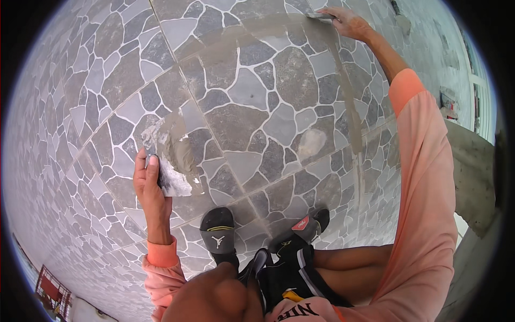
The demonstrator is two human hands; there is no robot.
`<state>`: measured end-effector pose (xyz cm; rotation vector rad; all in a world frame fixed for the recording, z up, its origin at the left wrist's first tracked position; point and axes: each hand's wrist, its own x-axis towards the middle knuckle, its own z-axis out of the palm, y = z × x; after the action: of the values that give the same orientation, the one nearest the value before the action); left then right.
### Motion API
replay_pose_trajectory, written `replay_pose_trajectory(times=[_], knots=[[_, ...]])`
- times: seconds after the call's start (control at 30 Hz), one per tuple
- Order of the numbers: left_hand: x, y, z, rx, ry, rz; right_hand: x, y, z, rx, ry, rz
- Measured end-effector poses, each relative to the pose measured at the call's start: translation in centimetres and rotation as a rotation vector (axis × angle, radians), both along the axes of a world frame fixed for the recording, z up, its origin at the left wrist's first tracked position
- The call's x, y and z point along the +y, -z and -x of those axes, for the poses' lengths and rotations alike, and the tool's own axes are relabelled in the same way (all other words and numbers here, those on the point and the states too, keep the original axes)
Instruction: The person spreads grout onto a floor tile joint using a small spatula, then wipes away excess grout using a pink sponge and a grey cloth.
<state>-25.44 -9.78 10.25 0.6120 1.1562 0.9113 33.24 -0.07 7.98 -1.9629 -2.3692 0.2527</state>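
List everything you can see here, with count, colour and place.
Stone-pattern floor tiles: several, count unclear, grey with white lines, across the floor
Broad flat tool: one, silvery, in the left hand
Paste: one mass, grey-brown, on that tool
Scraper: one, grey, in the right hand, top
Smeared band: one, grey-brown, top and right of centre
Dark-handled tool: one, grey blade, upper right
Slab: one, grey, right edge
Sandals: two, black and grey, lower centre
Shorts: one pair, black, bottom
Sleeves: two, salmon, both sides
Hands: two, bare, left and upper right
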Motion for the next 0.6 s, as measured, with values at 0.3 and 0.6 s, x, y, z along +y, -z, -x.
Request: replay_pose_trajectory(times=[0.3, 0.6], knots=[[1.2, 0.5, -5.3, 0.012, 0.107, 0.012, -0.8, 1.9, -0.4, 0.077, -0.117, -0.085], [3.1, -1.3, -11.2, -0.01, 0.194, 0.003, -4.7, 0.8, -0.4, 0.237, -0.172, 0.131]])
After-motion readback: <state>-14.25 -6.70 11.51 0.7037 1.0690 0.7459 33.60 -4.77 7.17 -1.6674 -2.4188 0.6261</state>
